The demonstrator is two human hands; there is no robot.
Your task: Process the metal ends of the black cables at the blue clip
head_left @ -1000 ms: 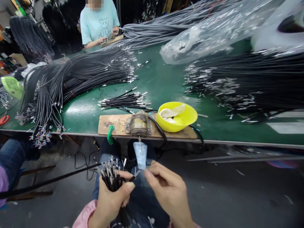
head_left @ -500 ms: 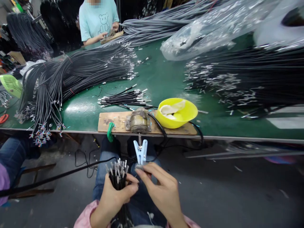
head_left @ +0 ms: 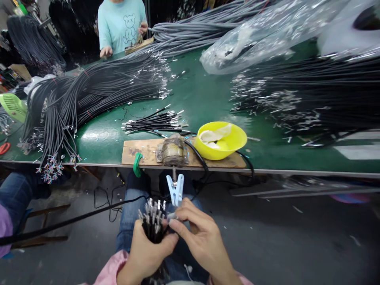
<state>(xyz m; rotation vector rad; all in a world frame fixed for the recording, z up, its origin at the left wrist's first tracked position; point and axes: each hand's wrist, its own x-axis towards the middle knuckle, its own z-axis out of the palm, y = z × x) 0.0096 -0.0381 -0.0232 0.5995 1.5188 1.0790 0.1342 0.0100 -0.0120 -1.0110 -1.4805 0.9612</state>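
Observation:
A bundle of black cables (head_left: 152, 225) with silvery stripped ends pointing up is wrapped in my left hand (head_left: 151, 251). My right hand (head_left: 198, 233) pinches the silvery end of one cable (head_left: 171, 216) between thumb and fingers, close beside the bundle's right edge. Just beyond my right fingertips hangs a light-blue clothes peg (head_left: 175, 189), fixed to the shaft of a small motor (head_left: 174, 152). The motor sits on a wooden board (head_left: 142, 148) at the table's front edge. Lower parts of the bundle are hidden by my left hand.
A yellow bowl (head_left: 222, 152) and a green strap (head_left: 137, 164) are on the board. Short black cables (head_left: 156, 122) lie behind it on the green table (head_left: 204, 95). Long cable heaps lie left (head_left: 97, 87) and right (head_left: 311, 95). A person (head_left: 121, 27) sits across the table.
My right hand has drawn slightly down and left from the peg toward the bundle. My left hand has shifted a little right with the cables. The person opposite has moved one hand down to the table.

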